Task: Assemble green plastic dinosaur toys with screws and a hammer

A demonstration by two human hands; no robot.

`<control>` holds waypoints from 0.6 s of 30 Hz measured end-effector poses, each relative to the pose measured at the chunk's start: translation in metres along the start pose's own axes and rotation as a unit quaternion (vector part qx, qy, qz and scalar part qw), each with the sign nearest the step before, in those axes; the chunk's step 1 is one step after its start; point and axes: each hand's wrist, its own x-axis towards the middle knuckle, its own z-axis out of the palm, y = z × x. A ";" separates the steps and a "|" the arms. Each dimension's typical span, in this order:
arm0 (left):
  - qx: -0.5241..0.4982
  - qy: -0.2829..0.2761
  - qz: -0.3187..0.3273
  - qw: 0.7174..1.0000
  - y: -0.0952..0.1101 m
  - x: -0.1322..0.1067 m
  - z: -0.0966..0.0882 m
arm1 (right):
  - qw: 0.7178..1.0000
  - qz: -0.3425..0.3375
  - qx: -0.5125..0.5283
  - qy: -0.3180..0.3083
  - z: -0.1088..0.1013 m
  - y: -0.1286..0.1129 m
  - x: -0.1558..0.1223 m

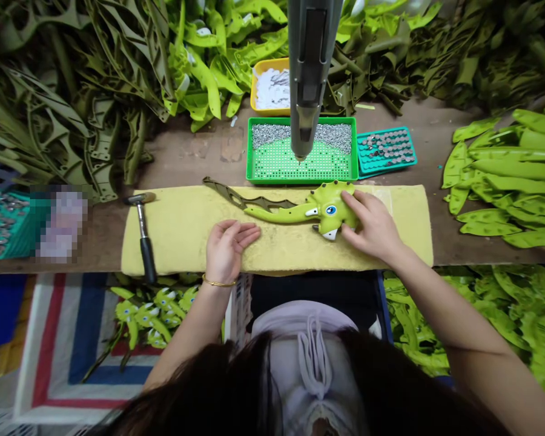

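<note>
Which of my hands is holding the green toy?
Your right hand: it holds the green toy by the head. Your left hand, with the bracelet at its wrist, is open and apart from the toy.

Assembly workshop, heaped green plastic parts [513, 175], hardware tray [272, 165], hammer [142, 225]

The clothing is a pale lavender top [285, 381] with a soft looped tie [326, 369] hanging at its front, and long loose hair [229, 384] falls on either side of the tie. Left of the tie, a thin gold-coloured bangle [218, 284] rings the left wrist [222, 274]; both forearms [429, 293] are bare.
</note>
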 end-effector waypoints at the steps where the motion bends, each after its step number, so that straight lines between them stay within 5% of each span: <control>1: 0.000 -0.001 -0.002 1.000 0.000 0.000 0.000 | 1.000 -0.001 -0.002 0.000 0.000 0.000 0.000; 8: 0.001 -0.032 -0.043 0.999 0.005 0.000 0.008 | 1.000 0.000 0.019 -0.008 0.005 0.002 0.000; 14: -0.017 -0.073 -0.060 0.995 -0.002 0.015 0.042 | 0.997 0.021 0.069 -0.011 0.006 0.010 0.000; 18: -0.046 -0.067 -0.014 0.997 -0.007 0.022 0.052 | 0.973 0.128 0.193 -0.007 0.000 0.015 0.002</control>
